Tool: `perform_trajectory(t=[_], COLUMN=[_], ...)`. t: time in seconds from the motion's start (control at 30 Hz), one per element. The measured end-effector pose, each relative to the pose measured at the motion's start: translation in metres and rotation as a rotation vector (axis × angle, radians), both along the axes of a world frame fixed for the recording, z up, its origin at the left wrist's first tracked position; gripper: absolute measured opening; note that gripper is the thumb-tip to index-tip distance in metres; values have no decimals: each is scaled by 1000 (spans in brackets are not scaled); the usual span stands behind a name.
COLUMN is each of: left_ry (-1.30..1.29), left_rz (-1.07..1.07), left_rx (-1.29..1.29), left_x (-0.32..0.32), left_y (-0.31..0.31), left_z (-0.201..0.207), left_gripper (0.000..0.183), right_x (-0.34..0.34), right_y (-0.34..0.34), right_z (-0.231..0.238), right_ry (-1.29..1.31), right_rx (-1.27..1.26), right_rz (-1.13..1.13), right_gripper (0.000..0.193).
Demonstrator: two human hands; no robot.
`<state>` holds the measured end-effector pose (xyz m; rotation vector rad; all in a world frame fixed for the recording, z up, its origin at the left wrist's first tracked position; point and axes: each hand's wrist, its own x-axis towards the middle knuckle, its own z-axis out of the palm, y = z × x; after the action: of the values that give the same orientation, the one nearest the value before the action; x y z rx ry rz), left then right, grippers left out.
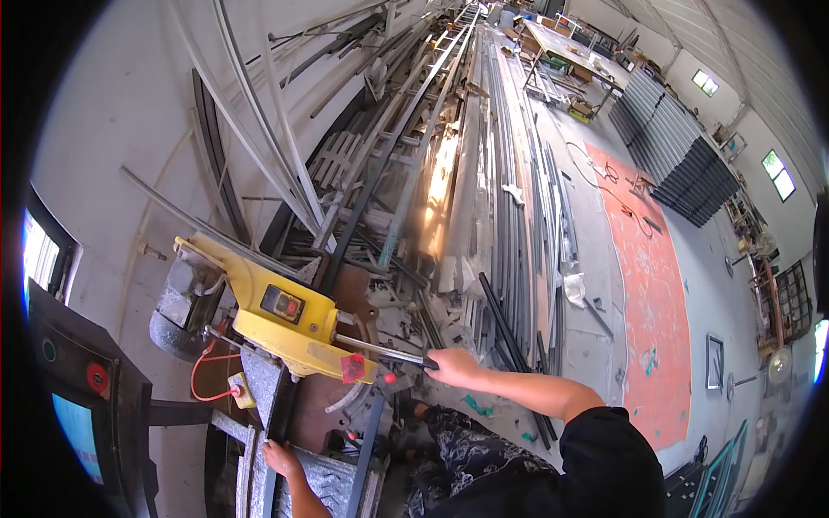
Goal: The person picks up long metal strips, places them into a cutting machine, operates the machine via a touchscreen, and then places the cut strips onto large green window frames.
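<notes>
My right hand [455, 368] is closed round the black end of a metal lever handle [390, 350]. This lever sticks out from a yellow cut-off saw [281, 302] with a motor at its left end and a small switch box [283, 304] with red and green buttons on top. Lower down, my left hand [281, 457] rests with bent fingers on a grey metal profile [249, 473] that lies on the saw's bed. The fingertips are partly hidden, and the blade does not show under the yellow guard.
A dark control cabinet [95, 388] with a screen and red button stands at left. Long metal bars [509, 190] cover the floor ahead. A red mat [648, 293], stacked grey profiles [669, 138] and a worktable [570, 50] are to the right and far back. An orange cable [197, 380] hangs by the saw.
</notes>
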<state>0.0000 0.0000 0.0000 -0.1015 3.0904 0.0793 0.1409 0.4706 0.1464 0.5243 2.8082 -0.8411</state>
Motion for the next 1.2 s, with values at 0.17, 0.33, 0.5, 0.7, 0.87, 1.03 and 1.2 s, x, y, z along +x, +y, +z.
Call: perform_trajectory(t=[0.17, 0.33, 0.5, 0.7, 0.87, 1.03, 1.2], left_ry=[31, 41, 41, -128, -226, 288, 151], left_rz=[-27, -33, -51, 26, 279, 492, 883], left_rx=[41, 128, 158, 142, 411, 439, 428], left_x=[11, -5, 42, 105, 138, 224, 338], left_y=[9, 1, 31, 80, 76, 72, 101], left_z=[9, -10, 24, 28, 74, 115, 119], left_gripper=[37, 35, 9, 22, 46, 26, 25], right_x=[11, -26, -76, -154, -148, -72, -56], right_y=[9, 0, -26, -57, -119, -201, -215], right_z=[-16, 99, 235, 344, 314, 126, -35], right_ry=[41, -169, 199, 649, 1280, 541, 76], right_rx=[-28, 126, 296, 464, 655, -190, 288], right_rz=[19, 106, 340, 472, 486, 1155, 1491], right_gripper=[31, 33, 37, 36, 33, 59, 113])
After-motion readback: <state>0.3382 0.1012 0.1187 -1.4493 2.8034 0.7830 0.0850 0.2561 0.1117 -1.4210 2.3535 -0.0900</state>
